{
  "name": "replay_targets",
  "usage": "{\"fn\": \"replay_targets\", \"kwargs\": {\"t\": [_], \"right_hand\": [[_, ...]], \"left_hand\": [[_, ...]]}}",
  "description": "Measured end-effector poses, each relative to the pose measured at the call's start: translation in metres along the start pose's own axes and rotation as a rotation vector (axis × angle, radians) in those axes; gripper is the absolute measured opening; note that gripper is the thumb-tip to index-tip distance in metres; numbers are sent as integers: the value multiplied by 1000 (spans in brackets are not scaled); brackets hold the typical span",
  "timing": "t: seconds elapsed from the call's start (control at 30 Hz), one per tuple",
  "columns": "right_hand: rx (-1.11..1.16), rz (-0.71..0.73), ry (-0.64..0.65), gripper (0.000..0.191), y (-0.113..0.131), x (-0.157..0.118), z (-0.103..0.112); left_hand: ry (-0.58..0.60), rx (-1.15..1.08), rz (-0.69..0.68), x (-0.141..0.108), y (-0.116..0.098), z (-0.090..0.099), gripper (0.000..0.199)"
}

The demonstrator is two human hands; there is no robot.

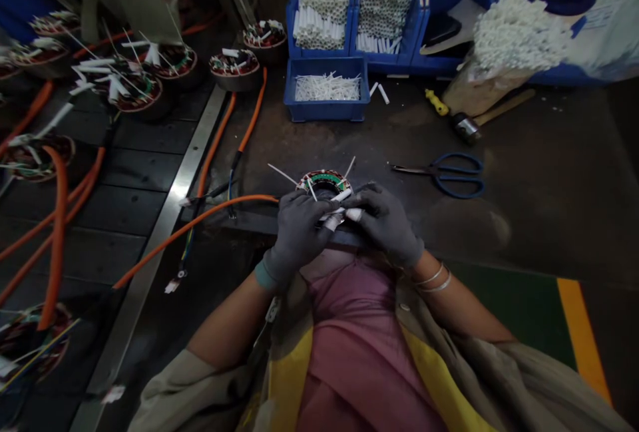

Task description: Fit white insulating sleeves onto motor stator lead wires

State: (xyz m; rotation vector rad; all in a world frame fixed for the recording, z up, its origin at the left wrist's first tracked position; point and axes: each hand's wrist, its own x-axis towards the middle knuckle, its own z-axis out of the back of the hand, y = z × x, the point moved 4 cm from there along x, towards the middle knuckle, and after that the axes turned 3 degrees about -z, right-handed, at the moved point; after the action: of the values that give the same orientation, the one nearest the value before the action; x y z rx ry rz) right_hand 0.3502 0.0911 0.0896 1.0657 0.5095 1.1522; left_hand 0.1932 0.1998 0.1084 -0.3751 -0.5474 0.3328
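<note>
A round motor stator, with a green ring and copper windings, lies at the bench edge before me. Thin white ties stick up from its rim. My left hand, in a grey glove, is closed at the stator's near side, fingers pinched by a white sleeve. From the right, my right hand, also gloved, has thumb and fingers closed around another white sleeve. The fingertips of both hands nearly meet and hide the wires between them. An orange cable runs leftward from the stator.
Blue bins of white tubes stand at the back, with a small blue tray of ties in front. Scissors, a yellow-handled tool and a hammer lie right. More stators with orange cables sit left, beyond a metal rail.
</note>
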Motion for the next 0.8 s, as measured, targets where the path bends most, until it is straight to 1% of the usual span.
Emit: {"fn": "replay_targets", "kwargs": {"t": [0.1,0.2,0.27,0.3,0.37,0.43,0.5,0.6,0.63,0.7,0.77,0.8], "right_hand": [[27,-67,-34,22,-7,-6,2],[-46,-50,-98,22,-4,-5,1],[-48,-41,-106,24,-3,-2,0],[-14,-58,-92,25,-4,-1,0],[139,-160,-41,28,-11,-1,-1],[325,-301,14,37,-18,-4,-5],[415,-428,22,45,-20,-7,-8],[366,-545,-22,48,-15,-11,-12],[338,-565,-33,47,-12,-12,-13],[274,-590,-52,45,-7,-13,-14],[227,-619,-53,47,-4,-15,-13],[229,-638,-36,50,-4,-16,-13]], "left_hand": [[9,-18,-26,2,1,1,21],[23,-66,-31,4,2,2,22],[23,-86,7,6,1,1,26],[17,-80,40,7,0,0,28],[1,-47,107,8,-2,-1,28],[-5,-21,152,8,-4,-2,24],[3,-15,164,8,-6,-3,22],[13,-7,172,7,-6,-3,22],[14,0,175,7,-5,-3,22],[14,18,177,7,-5,-3,29],[24,34,165,8,-6,-4,35],[35,39,159,8,-6,-4,34]]}}
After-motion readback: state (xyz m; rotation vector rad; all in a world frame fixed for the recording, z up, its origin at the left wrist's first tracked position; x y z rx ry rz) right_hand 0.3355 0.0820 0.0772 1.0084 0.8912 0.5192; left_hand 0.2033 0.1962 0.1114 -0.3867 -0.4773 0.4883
